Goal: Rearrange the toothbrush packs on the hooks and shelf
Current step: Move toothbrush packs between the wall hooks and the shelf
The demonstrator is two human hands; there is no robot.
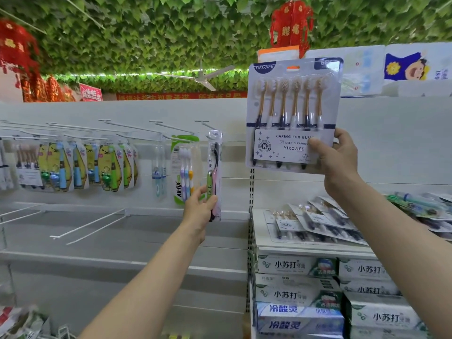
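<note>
**Two toothbrush packs held beside the slotted post**

The person's right hand (335, 157) grips the lower right corner of a large clear blister pack of six gold-handled toothbrushes (291, 111). The thumb lies on the printed card front and the fingers curl behind. The blister pack is held upright in the air, above and just right of the white slotted upright post (252, 192) that divides the shelving.

The left hand (199, 209) pinches the lower half of a narrow clear pack with one black and one pink toothbrush (215, 167), just left of the post. The top of the narrow clear pack reaches the tip of a white wire hook (205, 124). Whether the hook passes through it cannot be told.

Next to the left of the post hangs a green-and-white pack of three pastel toothbrushes (183, 167), then a small clear pack (158, 167). Well left of the post hangs a row of yellow bear-shaped children's toothbrush packs (80, 165). Below these, long lower wire hooks (90, 225) stick out from the back panel.

Right of the post, a loose pile of flat six-brush packs (315, 223) lies on a white shelf (313, 249). Green-and-white toothpaste boxes (293, 265) are stacked beneath it.
</note>
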